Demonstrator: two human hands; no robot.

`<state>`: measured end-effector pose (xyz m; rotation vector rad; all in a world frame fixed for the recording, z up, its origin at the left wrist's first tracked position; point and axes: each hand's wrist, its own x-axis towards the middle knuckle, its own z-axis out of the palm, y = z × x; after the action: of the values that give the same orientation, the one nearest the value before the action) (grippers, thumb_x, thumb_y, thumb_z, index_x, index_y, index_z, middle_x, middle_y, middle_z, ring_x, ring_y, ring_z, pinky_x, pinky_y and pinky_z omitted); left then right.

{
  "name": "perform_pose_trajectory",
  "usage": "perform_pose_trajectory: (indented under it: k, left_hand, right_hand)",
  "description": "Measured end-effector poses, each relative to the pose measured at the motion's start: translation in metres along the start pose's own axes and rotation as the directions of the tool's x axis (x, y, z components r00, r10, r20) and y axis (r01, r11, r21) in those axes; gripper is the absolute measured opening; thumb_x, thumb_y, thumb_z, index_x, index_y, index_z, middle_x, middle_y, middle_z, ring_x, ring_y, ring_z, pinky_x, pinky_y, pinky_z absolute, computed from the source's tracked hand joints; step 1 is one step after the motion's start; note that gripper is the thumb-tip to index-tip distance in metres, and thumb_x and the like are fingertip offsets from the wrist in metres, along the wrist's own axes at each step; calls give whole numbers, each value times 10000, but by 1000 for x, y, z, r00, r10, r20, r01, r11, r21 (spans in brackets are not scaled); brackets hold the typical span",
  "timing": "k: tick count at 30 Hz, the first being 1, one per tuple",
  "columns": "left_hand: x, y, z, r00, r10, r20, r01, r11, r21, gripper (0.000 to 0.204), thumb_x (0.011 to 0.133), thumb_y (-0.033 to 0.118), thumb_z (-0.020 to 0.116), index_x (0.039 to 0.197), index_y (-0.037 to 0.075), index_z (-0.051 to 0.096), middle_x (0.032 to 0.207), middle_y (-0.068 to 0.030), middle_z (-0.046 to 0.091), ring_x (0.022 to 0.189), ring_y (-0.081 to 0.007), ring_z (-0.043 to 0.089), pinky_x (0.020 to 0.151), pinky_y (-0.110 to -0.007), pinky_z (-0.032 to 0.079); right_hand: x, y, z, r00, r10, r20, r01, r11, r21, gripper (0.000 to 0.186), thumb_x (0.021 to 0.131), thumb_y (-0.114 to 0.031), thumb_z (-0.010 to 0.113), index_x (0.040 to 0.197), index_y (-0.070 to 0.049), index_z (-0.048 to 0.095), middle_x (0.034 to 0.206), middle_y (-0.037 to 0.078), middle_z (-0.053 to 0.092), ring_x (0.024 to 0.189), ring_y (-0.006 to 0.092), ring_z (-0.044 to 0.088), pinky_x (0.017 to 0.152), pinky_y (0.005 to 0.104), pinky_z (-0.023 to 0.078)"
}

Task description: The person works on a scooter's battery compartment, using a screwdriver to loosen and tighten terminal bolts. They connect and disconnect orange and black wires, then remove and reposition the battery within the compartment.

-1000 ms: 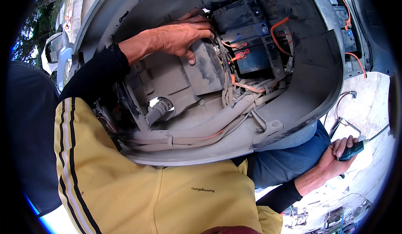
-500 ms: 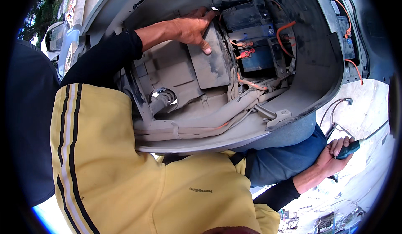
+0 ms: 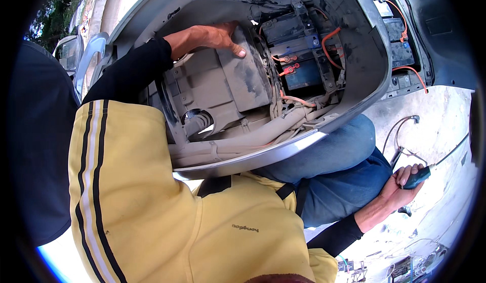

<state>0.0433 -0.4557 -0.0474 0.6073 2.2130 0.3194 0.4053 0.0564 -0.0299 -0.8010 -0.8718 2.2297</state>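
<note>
Dusty box (image 3: 247, 83) at twelve o'clock could shift if the left hand (image 3: 218, 36), finger hold untellable, skids; the right hand (image 3: 400, 190), near four, clasps a green handle (image 3: 417, 178).

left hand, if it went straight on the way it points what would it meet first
Probably the cables past the dusty box that the left hand touches, before the batteries; depth is hard to judge here.

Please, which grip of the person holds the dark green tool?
The right grip, at the picture's lower right: it is closed around the dark green tool. The left grip instead rests on the dusty grey box.
</note>
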Motion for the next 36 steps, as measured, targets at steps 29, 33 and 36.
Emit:
perform_pose_trajectory:
  k: [29,33,36]
  left_hand:
    - [-82,64,-52,960,-230,160,260,945,-199,1013,639,317,998,1388,-67,435,1116,-172,648,1081,-286,630,960,-389,490]
    - [-97,77,-42,943,-323,79,331,933,-142,1128,640,312,991,1485,-79,354,1286,-246,541,1224,-355,564,1037,-410,468]
    - [-94,87,-32,949,-316,10,316,948,-45,1169,640,331,980,1514,-76,320,1379,-290,426,1303,-442,501,1131,-440,428]
  right_hand:
    - [-4,-4,-11,1000,4,8,-5,1000,24,340,1137,-313,415,1187,7,520,862,45,503,538,92,331,503,249,260]
    - [0,-1,-5,1000,25,-2,-25,1000,-16,331,1136,-301,415,1201,8,515,865,48,513,530,90,326,499,246,256]
    - [-2,-1,9,995,-7,-99,-2,996,-87,312,1137,-283,410,1197,1,525,862,40,505,525,83,305,507,243,232]
